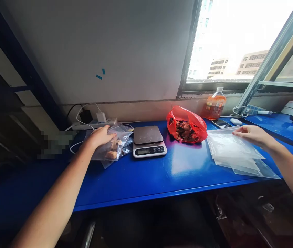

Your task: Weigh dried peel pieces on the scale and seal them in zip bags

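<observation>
At the left of the blue table, my left hand (102, 135) lies over a clear plastic bag (102, 151) with its visible fingers stretched out. Brown dried pieces (112, 155) show inside that bag. On the right, my right hand (252, 132) pinches the top edge of a clear zip bag (229, 136), which lies on a loose stack of similar flat bags. Between my hands stands a digital kitchen scale (148, 141) with nothing on its dark plate. A red plastic bag (200, 127) sits gaping to the right of the scale, holding dark reddish-brown dried pieces (185, 130).
Behind the left bags, a power strip (112, 122) with a white charger (101, 116) and cables runs along the wall. A bottle of orange drink (215, 105), a phone (221, 124) and a white mouse (236, 121) stand or lie below the window. The table's front edge (146, 198) runs nearest me.
</observation>
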A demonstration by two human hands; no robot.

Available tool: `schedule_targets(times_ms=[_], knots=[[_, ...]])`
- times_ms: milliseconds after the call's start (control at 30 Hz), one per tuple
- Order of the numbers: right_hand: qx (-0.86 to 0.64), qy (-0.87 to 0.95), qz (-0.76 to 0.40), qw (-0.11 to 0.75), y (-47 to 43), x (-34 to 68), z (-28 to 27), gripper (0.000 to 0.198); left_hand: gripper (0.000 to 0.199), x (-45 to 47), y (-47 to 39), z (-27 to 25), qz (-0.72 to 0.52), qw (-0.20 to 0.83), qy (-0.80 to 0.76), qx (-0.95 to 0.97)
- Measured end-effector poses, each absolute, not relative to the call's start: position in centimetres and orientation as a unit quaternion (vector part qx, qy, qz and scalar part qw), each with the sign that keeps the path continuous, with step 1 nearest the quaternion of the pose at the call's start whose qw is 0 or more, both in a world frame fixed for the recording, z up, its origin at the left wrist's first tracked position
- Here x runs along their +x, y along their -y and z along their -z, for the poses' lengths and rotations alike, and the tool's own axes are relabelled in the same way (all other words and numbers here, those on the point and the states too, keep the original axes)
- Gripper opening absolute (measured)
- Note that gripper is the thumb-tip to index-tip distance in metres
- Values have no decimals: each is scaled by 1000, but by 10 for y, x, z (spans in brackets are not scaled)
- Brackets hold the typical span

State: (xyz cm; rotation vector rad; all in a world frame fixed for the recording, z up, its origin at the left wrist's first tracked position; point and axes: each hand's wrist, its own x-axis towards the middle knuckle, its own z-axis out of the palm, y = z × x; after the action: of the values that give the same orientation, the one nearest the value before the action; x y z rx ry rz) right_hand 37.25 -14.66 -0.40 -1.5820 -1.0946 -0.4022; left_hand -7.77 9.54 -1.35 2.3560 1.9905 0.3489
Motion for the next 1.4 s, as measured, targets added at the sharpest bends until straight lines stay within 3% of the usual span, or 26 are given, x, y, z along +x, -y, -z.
schedule_targets(times_ms=[167, 300, 433, 700, 1000, 1167, 1400], knots=[[-695, 432, 215, 533, 123, 411, -19, 9, 59, -76, -96, 18, -130, 25, -612, 780], [-695, 461, 243, 496, 103, 411, -27, 27, 54, -74, -96, 21, -161, 20, -582, 797], [-532, 655, 237, 481, 81, 329, -13, 19, 50, -72, -90, 21, -165, 29, -561, 811], [-303, 854, 154, 394, 73, 201, 43, 30, 42, -74, -78, 20, -129, 22, -535, 835], [-339, 830, 97, 432, 75, 216, 59, 29, 42, -77, -82, 22, -135, 1, -550, 824], [-341, 846, 93, 399, 78, 208, 58, 26, 27, -75, -82, 22, -181, -44, -535, 824], [-361, 820, 28, 442, 78, 213, 48, 21, 7, -65, -69, 10, -255, -66, -495, 828]])
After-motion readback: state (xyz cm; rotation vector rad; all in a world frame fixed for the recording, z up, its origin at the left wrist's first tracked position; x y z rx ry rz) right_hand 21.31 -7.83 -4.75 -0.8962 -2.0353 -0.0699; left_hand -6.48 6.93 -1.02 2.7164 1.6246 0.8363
